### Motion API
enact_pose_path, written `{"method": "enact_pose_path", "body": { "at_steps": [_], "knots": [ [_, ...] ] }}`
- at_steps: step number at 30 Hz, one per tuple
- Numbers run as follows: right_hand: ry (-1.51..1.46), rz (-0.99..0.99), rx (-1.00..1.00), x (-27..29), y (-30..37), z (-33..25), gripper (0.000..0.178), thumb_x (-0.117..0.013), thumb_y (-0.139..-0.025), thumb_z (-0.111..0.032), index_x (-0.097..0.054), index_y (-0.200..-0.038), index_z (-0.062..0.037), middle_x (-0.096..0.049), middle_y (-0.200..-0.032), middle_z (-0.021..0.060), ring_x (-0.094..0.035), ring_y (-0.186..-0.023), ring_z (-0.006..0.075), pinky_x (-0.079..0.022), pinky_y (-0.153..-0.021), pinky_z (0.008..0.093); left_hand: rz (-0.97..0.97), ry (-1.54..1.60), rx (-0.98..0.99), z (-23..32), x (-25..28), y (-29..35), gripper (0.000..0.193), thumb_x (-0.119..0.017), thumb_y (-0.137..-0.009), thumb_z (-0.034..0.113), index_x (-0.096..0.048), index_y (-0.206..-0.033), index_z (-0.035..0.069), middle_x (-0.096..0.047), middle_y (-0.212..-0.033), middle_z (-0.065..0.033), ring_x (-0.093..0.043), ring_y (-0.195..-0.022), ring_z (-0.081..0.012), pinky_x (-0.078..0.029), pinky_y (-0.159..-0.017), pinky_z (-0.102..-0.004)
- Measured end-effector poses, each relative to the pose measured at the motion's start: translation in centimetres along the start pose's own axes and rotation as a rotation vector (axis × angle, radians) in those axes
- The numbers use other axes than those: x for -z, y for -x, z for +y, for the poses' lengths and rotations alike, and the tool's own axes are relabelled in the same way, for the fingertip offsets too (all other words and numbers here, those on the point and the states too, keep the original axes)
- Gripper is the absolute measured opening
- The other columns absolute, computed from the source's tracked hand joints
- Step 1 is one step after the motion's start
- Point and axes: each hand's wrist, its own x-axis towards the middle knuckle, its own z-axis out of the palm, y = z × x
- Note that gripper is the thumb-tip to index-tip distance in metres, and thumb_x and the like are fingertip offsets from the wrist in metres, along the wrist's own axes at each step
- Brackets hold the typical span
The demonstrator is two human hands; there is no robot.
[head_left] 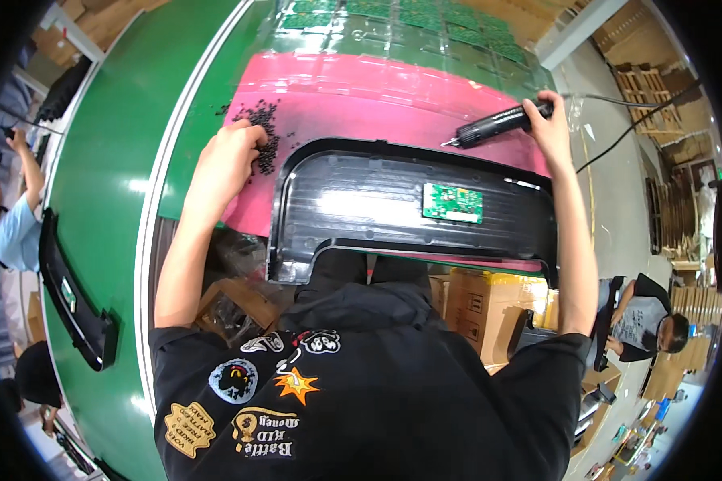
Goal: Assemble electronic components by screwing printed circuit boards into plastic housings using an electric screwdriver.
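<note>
My left hand [229, 157] reaches to a pile of small black screws [265, 152], its fingers bent together at the edge of the pile; whether a screw is pinched in them is hidden. In my right hand [547, 132] is a black electric screwdriver [493, 127], tilted with its bit pointing left, just beyond the far rim of a black plastic housing [353, 200]. The housing lies hollow side up before me. A small green circuit board [452, 204] sits inside it, right of the middle.
Pink sheeting [337, 88] covers the bench, with clear trays of green circuit boards [393, 14] at the far side. A cable [618, 101] trails right from the screwdriver. Leftward, a green conveyor [112, 200] carries another black housing [72, 297]. Cardboard boxes [481, 309] stand below; other people are nearby.
</note>
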Motion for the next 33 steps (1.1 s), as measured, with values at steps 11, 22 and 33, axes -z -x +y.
{"method": "enact_pose_path", "body": {
  "at_steps": [11, 22, 33],
  "knots": [
    [-1.307, -0.017, 0.041, -4.3, 6.7, -11.6, 0.034, -0.063, -0.094, -0.021, -0.051, -0.118, 0.0012, -0.058, -0.083, 0.0070, -0.057, -0.077, 0.0204, -0.048, -0.078, 0.0374, 0.068, 0.372, -0.004, 3.2, 1.0, -3.0, 0.013, -0.068, -0.083, -0.002, -0.066, -0.095, -0.005, -0.069, -0.088, -0.0126, -0.067, -0.078, -0.0184, -0.052, -0.073, -0.0297],
    [-1.867, -0.188, 0.170, 1.3, 14.2, -19.9, 0.050, -0.063, -0.087, -0.046, -0.052, -0.108, -0.0025, -0.044, -0.068, -0.0036, -0.041, -0.055, 0.0059, -0.037, -0.059, 0.0243, -0.073, 1.134, -0.402, 14.1, 1.7, -3.0, 0.012, -0.071, -0.079, -0.008, -0.070, -0.090, -0.003, -0.069, -0.092, -0.0108, -0.067, -0.083, -0.0150, -0.056, -0.076, -0.0266],
    [-1.746, -0.094, 0.377, 4.0, 16.3, -21.2, 0.044, -0.073, -0.079, -0.040, -0.049, -0.101, -0.0101, -0.048, -0.065, -0.0051, -0.047, -0.050, 0.0052, -0.041, -0.058, 0.0227, -0.207, 1.473, -0.161, 13.4, 1.8, -3.1, 0.017, -0.069, -0.083, -0.009, -0.065, -0.099, -0.004, -0.071, -0.090, -0.0136, -0.070, -0.086, -0.0187, -0.058, -0.077, -0.0288]
  ]
}}
